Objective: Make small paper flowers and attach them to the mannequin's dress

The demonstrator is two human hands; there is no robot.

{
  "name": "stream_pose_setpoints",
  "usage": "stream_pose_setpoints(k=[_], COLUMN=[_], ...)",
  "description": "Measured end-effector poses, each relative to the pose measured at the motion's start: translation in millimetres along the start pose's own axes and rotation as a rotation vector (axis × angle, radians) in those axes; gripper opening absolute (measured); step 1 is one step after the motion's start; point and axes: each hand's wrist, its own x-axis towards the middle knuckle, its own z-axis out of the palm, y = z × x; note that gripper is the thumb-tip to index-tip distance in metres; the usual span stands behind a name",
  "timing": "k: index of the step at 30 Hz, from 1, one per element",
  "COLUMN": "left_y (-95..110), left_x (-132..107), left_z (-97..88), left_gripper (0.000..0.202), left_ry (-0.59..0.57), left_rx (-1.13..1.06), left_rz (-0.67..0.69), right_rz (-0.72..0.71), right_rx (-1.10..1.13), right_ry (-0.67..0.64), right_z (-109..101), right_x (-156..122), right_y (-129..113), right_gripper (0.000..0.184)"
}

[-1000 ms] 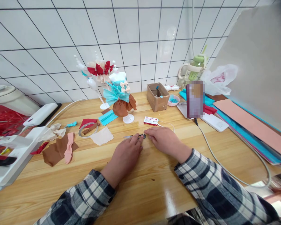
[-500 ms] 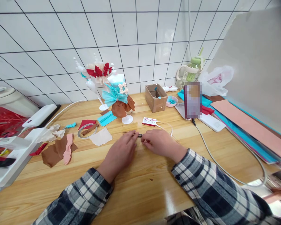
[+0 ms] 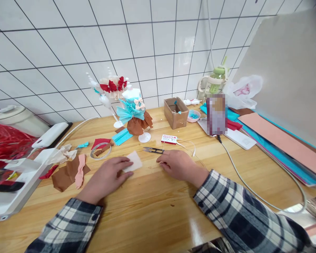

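Two hands rest on the wooden worktop (image 3: 152,211).
The left hand (image 3: 107,175) lies flat, grip open, fingertips on the cream paper (image 3: 135,161) at its 2 o'clock. The right hand (image 3: 173,163) holds nothing, grip open; small snips (image 3: 153,150) lie at its 11 o'clock.

1. Back wall (image 3: 152,35): white square tiles, dark grout, glossy, with faint reflections.
2. Worktop: light wooden table (image 3: 158,211), plank joints and grain visible, varnished, butts straight against the tiles.
3. Right side: large flat grey panel (image 3: 287,70), standing tilted, covers the wall there.
4. Thin white cord (image 3: 209,38) hangs down the tiles just left of the panel.
5. Light: bright, even, soft shadows. One glare patch (image 3: 193,225) on the table near its front edge.
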Motion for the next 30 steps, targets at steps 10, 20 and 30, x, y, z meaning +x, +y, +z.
stream_pose_setpoints(k=[10, 20, 30], left_y=[69, 68, 63], left_x=[5, 1, -1], left_z=[3.7, -4.6, -13.1], left_gripper=[0.019, 0.018, 0.016], left_ry=[-0.056, 0.012, -0.003], left_rx=[-0.201, -0.041, -0.008], left_rz=[0.179, 0.150, 0.147], right_rz=[-0.272, -0.182, -0.120], right_rx=[0.102, -0.034, 0.051], right_ry=[-0.029, -0.002, -0.075], right_z=[21, 16, 20], right_x=[-1, -1, 1], right_y=[-27, -24, -26], right_gripper=[0.013, 0.014, 0.018])
